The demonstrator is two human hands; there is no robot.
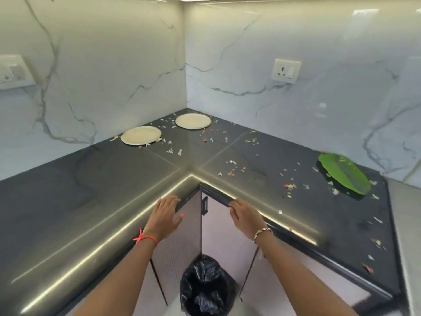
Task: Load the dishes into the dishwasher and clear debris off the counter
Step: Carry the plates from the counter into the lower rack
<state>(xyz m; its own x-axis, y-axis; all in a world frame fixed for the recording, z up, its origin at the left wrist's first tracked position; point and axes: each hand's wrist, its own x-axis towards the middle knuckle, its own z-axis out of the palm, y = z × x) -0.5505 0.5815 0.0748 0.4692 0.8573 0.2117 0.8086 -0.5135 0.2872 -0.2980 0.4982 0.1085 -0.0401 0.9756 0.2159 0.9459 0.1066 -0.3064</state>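
Hands sit at the inner corner of the worktop point(91, 190). Your left hand point(167, 213) lies flat with straight fingers on the lip. Your right hand point(245, 215) has lightly bent fingertips on the lip across the corner. Neither holds anything.

Directly below them stands the bin point(205, 286), lined with a black bag, in front of the cabinet door point(218, 224). Debris point(232, 172) is scattered across the corner and down the right run to the front edge.

If you sweep it toward yourself in a wide stroke, scraps will likely go past the bin's mouth onto the floor or down the door. Gather them into a narrow line first.

The near plate point(141, 135) and the far plate point(193, 121) lie flat, face up, deep by the back walls. Reaching for them takes your forearms over the scraps, which may drag some along. Being round, they have no long axis.

The leaf point(344, 176) lies on the right, with its long axis running diagonally from the wall toward the front right. Bits rest on it and around it, so tilting it as you lift could spill them. No dishwasher is in view.
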